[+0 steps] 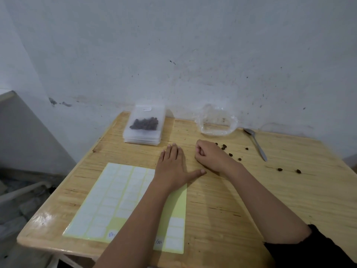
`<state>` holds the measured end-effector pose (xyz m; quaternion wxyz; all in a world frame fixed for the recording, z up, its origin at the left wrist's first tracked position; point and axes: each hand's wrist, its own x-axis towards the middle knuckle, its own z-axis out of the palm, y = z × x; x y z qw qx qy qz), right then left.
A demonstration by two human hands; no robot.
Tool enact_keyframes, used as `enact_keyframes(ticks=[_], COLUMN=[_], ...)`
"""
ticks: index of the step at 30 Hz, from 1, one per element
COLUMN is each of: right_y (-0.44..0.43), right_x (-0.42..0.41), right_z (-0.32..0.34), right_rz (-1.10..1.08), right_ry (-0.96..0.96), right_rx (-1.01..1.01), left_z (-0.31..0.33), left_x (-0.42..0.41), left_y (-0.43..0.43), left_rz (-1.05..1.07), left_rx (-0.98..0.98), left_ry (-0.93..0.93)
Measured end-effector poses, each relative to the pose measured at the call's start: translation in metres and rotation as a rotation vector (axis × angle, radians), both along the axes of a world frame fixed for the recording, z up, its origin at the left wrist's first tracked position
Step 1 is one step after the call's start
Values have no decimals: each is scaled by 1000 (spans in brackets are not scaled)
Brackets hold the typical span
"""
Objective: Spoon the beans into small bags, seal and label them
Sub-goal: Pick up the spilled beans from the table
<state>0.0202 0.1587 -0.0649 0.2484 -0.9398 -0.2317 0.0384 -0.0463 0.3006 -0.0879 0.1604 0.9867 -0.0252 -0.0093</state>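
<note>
Head view — beans (pixel 224 146) scattered beside right hand (pixel 211 156), fingers (pixel 200 151) curled

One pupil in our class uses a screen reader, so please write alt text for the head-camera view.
A person's left hand lies flat on a wooden table by a label sheet, the right hand curled near scattered beans. Behind: a labelled bag of beans on a stack of bags, a clear plastic bag, a spoon.
</note>
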Motion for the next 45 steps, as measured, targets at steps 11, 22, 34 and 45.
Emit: enact_keyframes(ticks=[11, 22, 34, 45], right_y=[-5, -23, -23, -15], right_x=[4, -16, -23, -29], right_z=[3, -1, 3, 14], right_rz=[-104, -424, -532, -611], right_ry=[115, 272, 327, 562], right_rx=[147, 574, 612, 1076], left_z=[-2, -1, -1, -1], left_x=[2, 1, 0, 0], left_y=[1, 0, -1, 1], left_rz=[-1, -2, -7, -14], left_rx=[15, 17, 14, 4], left_ry=[7, -10, -19, -18])
